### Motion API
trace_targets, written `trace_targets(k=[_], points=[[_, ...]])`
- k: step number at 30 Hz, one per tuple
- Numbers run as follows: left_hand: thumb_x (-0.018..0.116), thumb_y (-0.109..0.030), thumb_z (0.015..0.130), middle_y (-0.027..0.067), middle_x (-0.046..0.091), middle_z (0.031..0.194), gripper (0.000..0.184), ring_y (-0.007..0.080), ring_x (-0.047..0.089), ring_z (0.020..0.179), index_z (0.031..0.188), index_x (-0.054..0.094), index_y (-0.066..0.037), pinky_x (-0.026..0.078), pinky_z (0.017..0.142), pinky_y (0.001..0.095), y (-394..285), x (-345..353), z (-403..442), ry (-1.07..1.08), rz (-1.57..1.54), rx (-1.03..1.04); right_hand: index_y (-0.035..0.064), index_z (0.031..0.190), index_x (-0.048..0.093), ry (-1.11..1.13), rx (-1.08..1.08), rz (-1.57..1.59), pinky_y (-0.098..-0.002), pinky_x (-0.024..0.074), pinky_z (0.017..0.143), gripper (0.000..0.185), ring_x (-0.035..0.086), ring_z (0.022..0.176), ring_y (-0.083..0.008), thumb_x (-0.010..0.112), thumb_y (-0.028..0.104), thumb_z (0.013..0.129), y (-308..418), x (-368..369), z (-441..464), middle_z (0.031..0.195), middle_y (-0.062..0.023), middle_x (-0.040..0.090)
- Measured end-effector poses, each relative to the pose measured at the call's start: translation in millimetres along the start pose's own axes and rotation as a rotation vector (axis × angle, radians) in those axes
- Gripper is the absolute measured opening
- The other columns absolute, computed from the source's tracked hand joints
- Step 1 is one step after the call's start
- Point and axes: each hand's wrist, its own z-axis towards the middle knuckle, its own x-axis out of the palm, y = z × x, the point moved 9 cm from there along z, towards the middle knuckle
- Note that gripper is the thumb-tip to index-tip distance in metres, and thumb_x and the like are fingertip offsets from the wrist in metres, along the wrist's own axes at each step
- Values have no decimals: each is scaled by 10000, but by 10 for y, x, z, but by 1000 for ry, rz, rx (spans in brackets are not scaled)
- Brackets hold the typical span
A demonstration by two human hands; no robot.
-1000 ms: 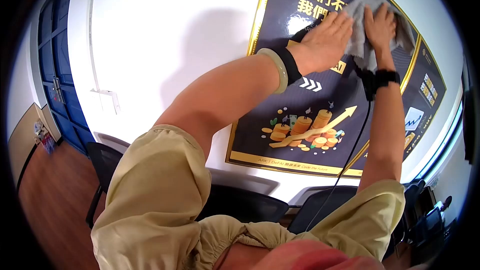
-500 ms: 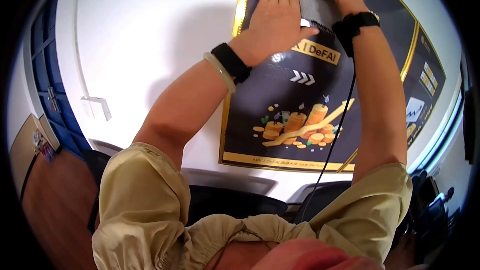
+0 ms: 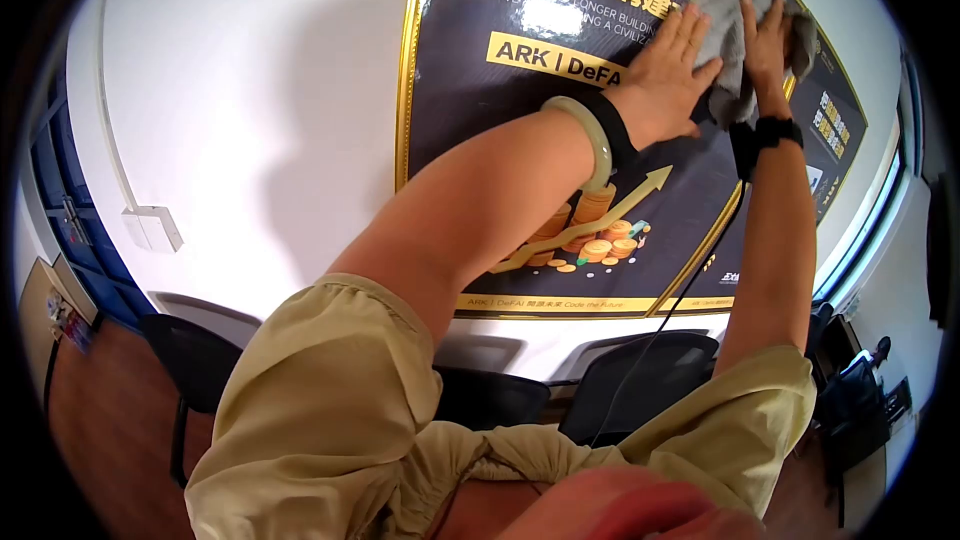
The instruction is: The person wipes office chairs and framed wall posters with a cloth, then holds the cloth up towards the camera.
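A framed dark poster (image 3: pixel 500 130) with gold edging hangs on the wall, bearing gold lettering, stacked coins and an arrow. My right hand (image 3: pixel 766 50) presses a grey cloth (image 3: pixel 735 15) against its upper right part, and the cloth bunches around the fingers. Just left of it, my left hand (image 3: pixel 665 85) lies with fingers spread on the poster, its fingertips at the cloth's edge. A black band is on each wrist, and a pale bangle (image 3: pixel 590 145) circles the left one. From the right band a thin black cable (image 3: pixel 690 275) hangs down.
A second dark poster (image 3: pixel 830 125) adjoins on the right. Black chairs (image 3: pixel 640 380) stand along the wall below. At the left are a wall box (image 3: pixel 152 229) and a blue door (image 3: pixel 85 210); dark equipment (image 3: pixel 855 400) stands at the lower right.
Both hands and the cloth have moved right across the poster. The left hand's fingers have spread wider. The view has shifted, showing more of the lettering at the top.
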Motion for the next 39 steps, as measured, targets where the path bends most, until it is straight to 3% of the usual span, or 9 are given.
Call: trace_targets(k=[5,7,15,18,20,22,23,25,39], points=[[568,-623,860,296,187,1575,850,455,75,1482,1498,385,-91,3,1191,543,-358,117,-211,116,17,106,109,1511,299,2,282,-277,-567,272,1095,837,362,1340,-480,376,704,927,-276,-248,-768,1493,-261,347],[546,-612,880,265,191,1587,853,421,89,1490,1482,386,-30,15,1199,512,-368,127,-340,111,6,111,6,1407,412,-20,247,-457,-515,472,914,726,549,1126,-458,408,591,977,2,-341,-922,1287,-283,504],[536,-623,889,216,220,1592,895,369,126,1494,1472,361,33,85,1212,457,747,-363,-554,9,31,-101,-22,1468,322,48,43,-284,-539,363,1055,754,416,1271,-518,400,553,988,1105,40,-785,1429,-331,382],[611,-562,854,304,283,1525,867,455,178,1456,1404,410,77,134,1181,527,1445,-595,-515,-278,-8,-149,99,1538,238,197,23,-156,-537,268,1134,792,306,1369,-532,425,603,957,1745,302,-411,1543,-317,221],[610,-575,839,344,290,1506,891,483,209,1433,1394,415,93,130,1172,539,1819,-1000,-535,-298,180,-226,114,1550,193,185,-200,69,-509,265,1150,819,263,1403,-518,466,595,947,1907,824,-83,1568,-301,166],[562,-543,879,357,221,1526,915,483,147,1451,1435,301,136,91,1192,532,2214,-1191,-531,-144,54,-332,195,1481,410,-7,-882,-39,-450,251,1165,530,166,1451,-466,439,446,1015,2160,1122,151,1606,-214,156],[538,-527,898,363,187,1536,929,483,116,1460,1455,244,157,72,1202,528,2383,-1174,-546,-70,-9,-382,185,1450,457,232,-409,279,-404,323,1129,493,316,1414,-403,456,417,1016,2356,1128,311,1589,-186,238],[508,-496,910,358,179,1542,892,477,111,1463,1458,239,154,81,1202,524,2642,-1075,-565,-104,-66,-374,15,1539,172,-7,-375,171,-475,58,1211,755,-46,1489,-421,516,376,972,3035,792,186,1603,-275,-60],[619,-349,832,403,282,1455,773,536,205,1405,1342,365,173,155,1177,555,2224,-841,-1524,-336,-196,-163,49,1539,217,388,-475,239,-384,259,1175,651,196,1464,-384,470,231,967,3721,462,-726,1627,-189,41]])
